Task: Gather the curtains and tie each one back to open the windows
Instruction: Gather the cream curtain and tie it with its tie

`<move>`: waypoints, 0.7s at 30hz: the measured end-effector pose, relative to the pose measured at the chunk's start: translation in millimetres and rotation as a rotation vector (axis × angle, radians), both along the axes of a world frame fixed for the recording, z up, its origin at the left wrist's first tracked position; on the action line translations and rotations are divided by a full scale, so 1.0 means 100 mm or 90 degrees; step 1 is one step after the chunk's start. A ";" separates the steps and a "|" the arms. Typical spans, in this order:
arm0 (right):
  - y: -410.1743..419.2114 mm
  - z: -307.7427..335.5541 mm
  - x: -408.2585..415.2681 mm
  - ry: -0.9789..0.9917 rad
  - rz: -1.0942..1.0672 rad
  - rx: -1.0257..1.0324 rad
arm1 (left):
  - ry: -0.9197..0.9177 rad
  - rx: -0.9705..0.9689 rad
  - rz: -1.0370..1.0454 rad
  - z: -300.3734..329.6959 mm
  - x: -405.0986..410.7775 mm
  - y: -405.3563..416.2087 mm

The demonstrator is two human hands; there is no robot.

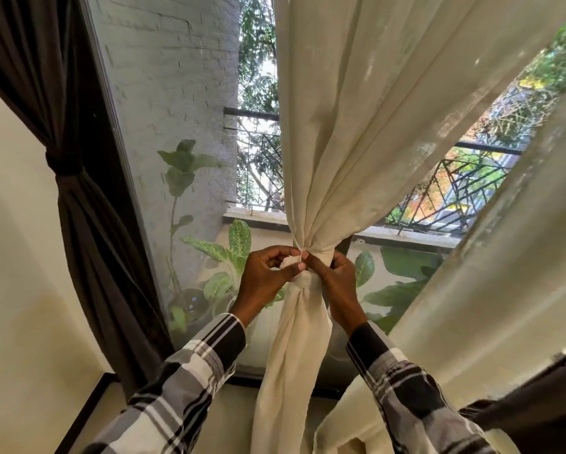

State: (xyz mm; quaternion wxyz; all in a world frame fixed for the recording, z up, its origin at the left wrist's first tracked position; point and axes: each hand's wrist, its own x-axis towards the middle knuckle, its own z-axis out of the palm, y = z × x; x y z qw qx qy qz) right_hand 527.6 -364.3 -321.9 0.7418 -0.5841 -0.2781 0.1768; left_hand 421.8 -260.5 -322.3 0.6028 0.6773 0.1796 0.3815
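A cream sheer curtain (357,126) hangs in the middle of the window, gathered into a narrow bunch at waist height. A cream tie band (303,280) wraps the bunch there. My left hand (268,275) pinches the band's end on the left of the gather. My right hand (335,276) grips the band on the right side, fingers curled round it. A dark brown curtain (78,208) at the left hangs tied back with its own band (63,162). Another cream curtain (471,306) hangs loose at the right.
The window pane (163,126) shows a grey brick wall, leafy plants and a balcony railing (452,188) outside. A cream wall (13,257) stands at the left. Dark fabric (544,407) lies at the lower right corner.
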 end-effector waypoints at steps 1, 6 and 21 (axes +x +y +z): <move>0.00 0.00 0.00 -0.012 -0.011 0.000 | 0.005 0.017 0.013 -0.01 0.02 -0.01; 0.03 -0.06 0.01 -0.077 -0.067 -0.017 | -0.008 0.044 0.090 -0.07 0.04 -0.14; 0.02 -0.08 0.13 -0.072 0.052 -0.091 | 0.001 0.156 0.185 -0.05 0.11 -0.14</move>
